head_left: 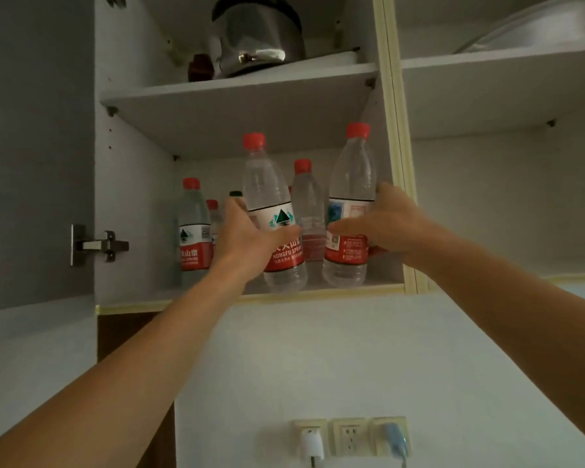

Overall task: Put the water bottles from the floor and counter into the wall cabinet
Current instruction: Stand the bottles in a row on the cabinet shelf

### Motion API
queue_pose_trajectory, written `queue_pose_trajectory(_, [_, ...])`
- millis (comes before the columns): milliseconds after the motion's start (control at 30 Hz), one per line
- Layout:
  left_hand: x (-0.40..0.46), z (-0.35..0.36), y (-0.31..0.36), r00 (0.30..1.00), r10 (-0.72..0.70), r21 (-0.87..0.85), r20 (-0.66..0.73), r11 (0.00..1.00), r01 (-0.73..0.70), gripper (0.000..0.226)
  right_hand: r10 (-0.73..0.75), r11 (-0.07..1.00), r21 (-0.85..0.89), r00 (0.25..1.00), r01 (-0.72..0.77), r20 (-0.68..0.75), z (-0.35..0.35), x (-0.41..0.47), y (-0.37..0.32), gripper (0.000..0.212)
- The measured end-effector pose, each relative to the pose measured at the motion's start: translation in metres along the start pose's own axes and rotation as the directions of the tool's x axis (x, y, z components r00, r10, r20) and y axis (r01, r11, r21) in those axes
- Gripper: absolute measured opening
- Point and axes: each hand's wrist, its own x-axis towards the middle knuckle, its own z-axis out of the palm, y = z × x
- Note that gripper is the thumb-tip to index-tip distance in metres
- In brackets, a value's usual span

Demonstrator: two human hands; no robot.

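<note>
Two hands are up at the open wall cabinet (pixel 394 163) in the head view, and each one has a bottle. Over on the left, the left hand (pixel 247 236) grips the left-held bottle (pixel 276 214) around its label, fingers curled behind it and thumb pressed across the front, red cap pointing up, body upright with a slight lean. On the other side, the right hand (pixel 384 224) wraps the right-held bottle (pixel 350 211) at label height, thumb lying across the front, fingertips curling round the far side by the cabinet's frame. Both bottles sit at the front edge of the lower shelf (pixel 135 295), their bases right at or just above the board; whether they touch it, hard to say. Between them and further in stands a back bottle (pixel 306 211), red cap on, untouched. Off to the left, deeper in the compartment, a far-left bottle (pixel 193 228) stands alone, with a smaller red-capped bottle (pixel 212 214) peeking out just beside it and partly hidden by the left hand. Up above, the upper shelf carries a shiny metal pot (pixel 257 38). Down on the wall below, a row of wall sockets (pixel 350 435), with plugs in the outer two.
</note>
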Motion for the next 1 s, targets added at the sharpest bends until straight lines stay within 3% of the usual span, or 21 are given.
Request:
queue_pose_trajectory(167, [0.017, 0.011, -0.014, 0.985, 0.069, 0.055, 0.156, 0.995, -0.079, 0.059, 0.009, 0.950, -0.309, 0.994, -0.043, -0.111, 0.019, 0.013, -0.003, 0.065])
queue_pose_trajectory(333, [0.017, 0.022, -0.019, 0.981, 0.153, 0.156, 0.117, 0.973, -0.170, 0.069, -0.033, 0.836, -0.543, 0.981, -0.079, -0.193, 0.035, 0.015, -0.004, 0.071])
queue_pose_trajectory(567, [0.020, 0.042, -0.015, 0.977, 0.165, 0.176, 0.135, 0.966, -0.187, 0.070, -0.108, 0.707, -0.695, 0.952, -0.130, -0.288, 0.045, 0.011, -0.001, 0.075])
queue_pose_trajectory(767, [0.018, 0.060, -0.012, 0.983, 0.111, 0.119, 0.148, 0.984, -0.130, 0.069, -0.100, 0.696, -0.712, 0.971, -0.089, -0.218, 0.029, 0.008, 0.000, 0.075])
queue_pose_trajectory(1000, [0.018, 0.054, -0.015, 0.971, 0.181, 0.132, 0.157, 0.970, -0.202, 0.053, -0.171, 0.664, -0.747, 0.969, -0.021, -0.179, 0.027, 0.003, 0.007, 0.062])
